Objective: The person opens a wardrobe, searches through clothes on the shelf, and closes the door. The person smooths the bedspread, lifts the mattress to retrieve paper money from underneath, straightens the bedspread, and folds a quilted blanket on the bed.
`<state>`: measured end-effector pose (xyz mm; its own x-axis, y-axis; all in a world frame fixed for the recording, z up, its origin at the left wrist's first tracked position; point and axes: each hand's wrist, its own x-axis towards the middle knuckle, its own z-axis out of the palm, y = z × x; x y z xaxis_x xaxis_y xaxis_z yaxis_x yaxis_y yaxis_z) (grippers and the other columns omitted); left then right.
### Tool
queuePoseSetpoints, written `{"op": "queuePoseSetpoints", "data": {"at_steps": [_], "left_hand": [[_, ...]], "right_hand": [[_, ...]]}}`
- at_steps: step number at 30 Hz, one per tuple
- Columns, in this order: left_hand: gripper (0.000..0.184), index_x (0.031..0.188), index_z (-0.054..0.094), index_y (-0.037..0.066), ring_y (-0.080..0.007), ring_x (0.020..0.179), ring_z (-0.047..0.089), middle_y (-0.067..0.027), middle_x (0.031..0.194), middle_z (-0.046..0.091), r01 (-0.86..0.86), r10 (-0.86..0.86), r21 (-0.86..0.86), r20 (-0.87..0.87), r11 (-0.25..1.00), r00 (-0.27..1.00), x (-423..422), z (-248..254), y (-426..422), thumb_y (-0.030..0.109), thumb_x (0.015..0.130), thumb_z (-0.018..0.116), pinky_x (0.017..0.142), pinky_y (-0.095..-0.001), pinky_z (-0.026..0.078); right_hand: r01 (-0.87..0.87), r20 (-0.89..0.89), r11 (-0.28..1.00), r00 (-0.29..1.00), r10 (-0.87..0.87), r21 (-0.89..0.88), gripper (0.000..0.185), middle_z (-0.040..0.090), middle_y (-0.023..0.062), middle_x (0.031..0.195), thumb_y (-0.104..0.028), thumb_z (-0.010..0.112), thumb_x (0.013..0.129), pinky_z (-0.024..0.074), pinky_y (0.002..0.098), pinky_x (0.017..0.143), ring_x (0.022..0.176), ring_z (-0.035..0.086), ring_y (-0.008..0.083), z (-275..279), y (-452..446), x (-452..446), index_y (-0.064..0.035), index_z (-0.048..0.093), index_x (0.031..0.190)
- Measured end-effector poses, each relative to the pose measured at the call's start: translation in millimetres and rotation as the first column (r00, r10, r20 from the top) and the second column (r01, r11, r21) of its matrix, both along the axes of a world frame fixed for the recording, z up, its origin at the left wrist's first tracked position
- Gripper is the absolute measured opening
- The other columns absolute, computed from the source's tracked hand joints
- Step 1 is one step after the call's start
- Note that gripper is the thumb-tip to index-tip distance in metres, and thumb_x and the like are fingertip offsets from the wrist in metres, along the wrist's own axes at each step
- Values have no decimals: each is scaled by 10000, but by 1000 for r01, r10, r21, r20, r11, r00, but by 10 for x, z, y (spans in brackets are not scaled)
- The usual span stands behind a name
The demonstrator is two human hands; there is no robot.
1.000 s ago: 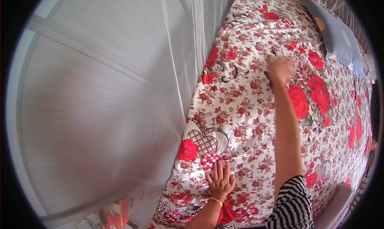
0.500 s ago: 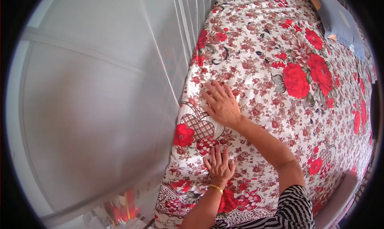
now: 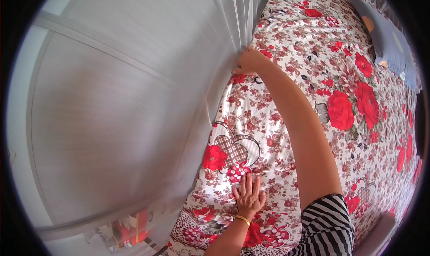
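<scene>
A white bed sheet [image 3: 286,139] printed with red roses, small brown flowers and checked hearts covers the bed. My left hand [image 3: 251,199], with a yellow bracelet at its wrist, lies flat on the sheet with its fingers stretched, just below a red dotted heart. Farther up, at the left edge of the bed, my right hand [image 3: 252,61] is closed at the sheet's border, its fingers curled over the edge and partly hidden. The grey mesh curtain [image 3: 134,121] hangs right beside the right hand, with its folds meeting close by.
A grey-blue pillow [image 3: 394,45] lies at the upper right of the bed. Toward the lower right stands a pale padded edge [image 3: 378,231]. Through the mesh, red and white items [image 3: 130,231] show at the lower left.
My right hand has left its flat position on the sheet, moved up to the bed's left edge and curled its fingers there. My left hand stays flat on about the same spot.
</scene>
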<state>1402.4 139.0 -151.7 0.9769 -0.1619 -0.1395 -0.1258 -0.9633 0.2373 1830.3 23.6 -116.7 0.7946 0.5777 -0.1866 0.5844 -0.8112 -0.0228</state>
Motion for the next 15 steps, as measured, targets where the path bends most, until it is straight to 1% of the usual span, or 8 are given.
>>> {"op": "queuePoseSetpoints", "data": {"at_steps": [2, 4, 7, 8, 9, 11, 12, 15], "left_hand": [[588, 1312, 331, 131, -296, 1284, 196, -152, 1388, 226, -1, 2, -12, 26, 1000, 1000, 5, -18, 11, 370, 779, 400, 1003, -519, -33], [585, 1310, 335, 132, -296, 1283, 199, -150, 1386, 230, -3, 3, -17, 24, 1000, 1000, 14, -14, 20, 369, 780, 403, 1002, -520, -26], [586, 1308, 336, 136, -293, 1278, 210, -142, 1382, 244, -7, 8, -26, 14, 1000, 1000, 2, -6, 28, 371, 777, 417, 1002, -522, -7], [589, 1309, 334, 138, -291, 1277, 213, -141, 1382, 244, -7, 8, -25, 7, 1000, 1000, 8, 1, 24, 372, 776, 420, 1001, -522, -4], [592, 1310, 331, 140, -288, 1276, 216, -139, 1382, 245, -7, 7, -24, -1, 1000, 1000, 6, 8, 22, 373, 775, 423, 1001, -522, -1], [596, 1315, 324, 150, -281, 1275, 220, -130, 1385, 242, -12, 12, -30, 6, 999, 1000, 2, 1, 25, 375, 772, 426, 1001, -523, 2], [596, 1316, 323, 155, -278, 1276, 216, -126, 1386, 241, -13, 13, -33, 2, 999, 1000, -1, -7, 27, 375, 772, 426, 1000, -524, 3], [597, 1320, 319, 165, -269, 1280, 208, -117, 1389, 237, -16, 16, -46, 6, 999, 1000, -7, -21, 43, 377, 772, 427, 999, -526, 3]], "right_hand": [[-24, -43, 1000, 999, 23, -17, 453, 606, 80, 962, -497, 453, 785, 257, 362, 976, 1017, 507, 230, 22, -2, 41, -102, 658, 869], [-161, 14, 981, 987, 160, 113, 538, 574, 80, 1045, -554, 503, 723, 250, 380, 982, 1058, 479, 234, 1, -127, 75, -113, 612, 1009], [-113, -68, 990, 990, 120, 89, 636, 497, 72, 1153, -568, 562, 669, 246, 397, 983, 1115, 419, 243, 116, -415, 74, -94, 542, 1092], [-113, -117, 993, 987, 109, -28, 709, 451, 56, 1209, -552, 629, 603, 240, 407, 990, 1146, 395, 234, 198, -381, 84, -115, 495, 1145], [-120, -119, 992, 986, 116, -34, 709, 451, 56, 1209, -552, 629, 603, 240, 407, 990, 1146, 395, 234, 281, -361, 84, -115, 495, 1145], [-223, -152, 952, 969, 194, -210, 680, 511, 61, 1137, -447, 696, 571, 231, 405, 1001, 1145, 396, 226, 443, -319, 60, -136, 497, 1142], [-229, -151, 949, 968, 200, -216, 680, 511, 61, 1137, -447, 696, 571, 231, 405, 1001, 1145, 396, 226, 450, -318, 100, -136, 497, 1142], [-186, -115, 905, 982, 153, -382, 591, 570, 59, 1024, -309, 739, 530, 256, 396, 980, 1083, 442, 224, 491, -360, 200, -148, 562, 1071]]}}
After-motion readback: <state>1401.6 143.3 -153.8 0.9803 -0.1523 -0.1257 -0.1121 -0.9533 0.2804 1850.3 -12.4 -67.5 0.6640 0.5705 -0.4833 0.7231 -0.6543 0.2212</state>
